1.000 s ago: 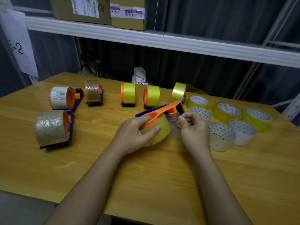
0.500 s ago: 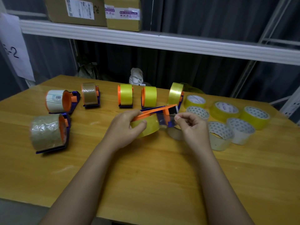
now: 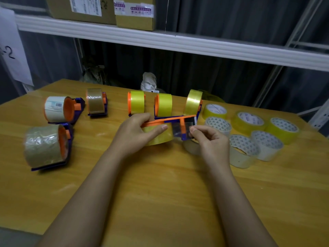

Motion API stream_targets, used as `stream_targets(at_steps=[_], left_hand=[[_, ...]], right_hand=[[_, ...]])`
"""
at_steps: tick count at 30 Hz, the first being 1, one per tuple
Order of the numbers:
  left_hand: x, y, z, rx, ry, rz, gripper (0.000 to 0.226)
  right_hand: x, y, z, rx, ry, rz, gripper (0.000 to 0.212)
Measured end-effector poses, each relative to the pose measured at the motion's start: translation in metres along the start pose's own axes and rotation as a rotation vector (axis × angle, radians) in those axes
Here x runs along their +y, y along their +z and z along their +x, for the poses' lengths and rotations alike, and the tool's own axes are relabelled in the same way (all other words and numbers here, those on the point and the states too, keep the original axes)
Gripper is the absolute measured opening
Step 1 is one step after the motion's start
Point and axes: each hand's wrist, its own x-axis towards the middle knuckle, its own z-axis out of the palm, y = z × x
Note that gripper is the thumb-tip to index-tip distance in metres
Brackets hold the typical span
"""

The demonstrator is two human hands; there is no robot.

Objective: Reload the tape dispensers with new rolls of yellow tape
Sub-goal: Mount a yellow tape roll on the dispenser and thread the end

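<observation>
orange dispenser [image 3: 170, 120] half-hidden by left hand [image 3: 137, 132]; right hand [image 3: 210, 141] perhaps pinching tape.

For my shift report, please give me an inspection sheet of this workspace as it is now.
Surface: wooden table, some faint scuffs.
Job's things: held dispenser with yellow roll; three loaded dispensers behind; loose rolls at right.
Clutter: three dispensers with brownish or white rolls at left.
Grippers: left hand grips the held dispenser; right hand pinches the tape end.
Cables: nothing seen.
Surroundings: shelf with cardboard boxes, dark curtain.
</observation>
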Motion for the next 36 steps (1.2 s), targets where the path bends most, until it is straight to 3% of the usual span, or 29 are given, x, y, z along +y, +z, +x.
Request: stream_targets(at_steps=[7, 12, 15, 36], left_hand=[[0.004, 0.006, -0.004, 0.045, 0.095, 0.193, 0.036], [0.007, 0.006, -0.006, 0.093, 0.096, 0.275, 0.034], [0.011, 0.009, -0.005, 0.116, 0.079, 0.325, 0.034], [0.008, 0.004, -0.008, -0.030, 0.115, 0.155, 0.048]], right_hand=[[-0.002, 0.001, -0.002, -0.027, 0.020, 0.024, 0.008], [0.002, 0.008, -0.010, 0.007, -0.140, -0.125, 0.019], [0.004, 0.012, -0.015, 0.016, -0.250, -0.247, 0.013], [-0.004, 0.000, -0.011, 0.087, -0.162, -0.117, 0.014]])
